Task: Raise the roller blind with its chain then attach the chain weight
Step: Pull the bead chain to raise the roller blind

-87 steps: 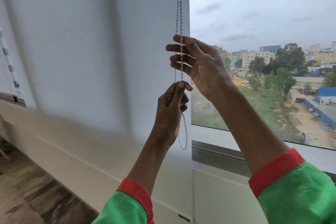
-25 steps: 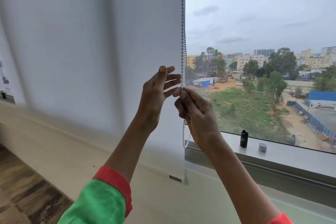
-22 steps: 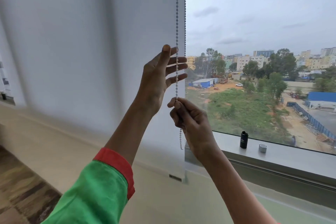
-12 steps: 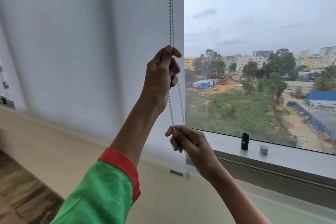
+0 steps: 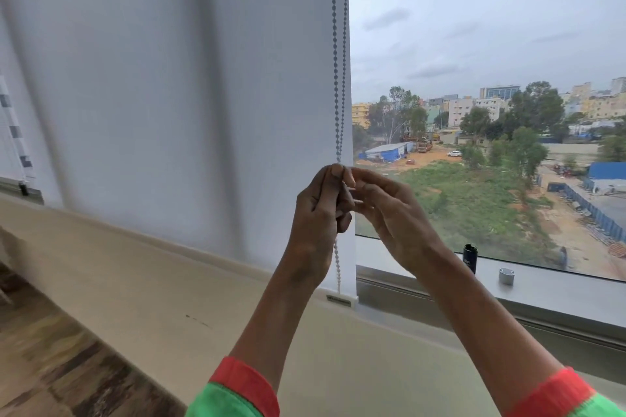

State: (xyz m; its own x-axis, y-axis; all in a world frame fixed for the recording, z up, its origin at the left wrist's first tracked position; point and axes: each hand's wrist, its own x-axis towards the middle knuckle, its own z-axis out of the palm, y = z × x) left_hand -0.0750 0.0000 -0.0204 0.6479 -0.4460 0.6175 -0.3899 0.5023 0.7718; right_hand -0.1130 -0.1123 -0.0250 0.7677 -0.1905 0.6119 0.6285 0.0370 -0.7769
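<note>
- Head view, looking forward and down: my left hand (image 5: pixel 318 213) is curled shut around the bead chain (image 5: pixel 335 54), thumb and forefinger pinching it at the top of the fist.
- My right hand (image 5: pixel 389 217) is just beside the left, touching it; its fingers (image 5: pixel 369 181) are bent inward and close together at the same spot on the chain. I cannot tell whether they actually grip the beads.
- Above my hands, the chain rises as two near-parallel strands to the top of the frame. Below my left fist, a short length hangs down in front of the blind's lower corner.
- Just behind the chain, the white roller blind (image 5: pixel 169 78) covers the left pane, its bottom bar (image 5: pixel 338 298) low, near the sill.
- On the grey window sill (image 5: pixel 559 294) to the right, a small black cylinder (image 5: pixel 470 257) stands upright, with a small grey cap-like piece (image 5: pixel 506 275) near it, apart from my hands.
- Both my sleeves are green with red cuffs (image 5: pixel 244 382).
</note>
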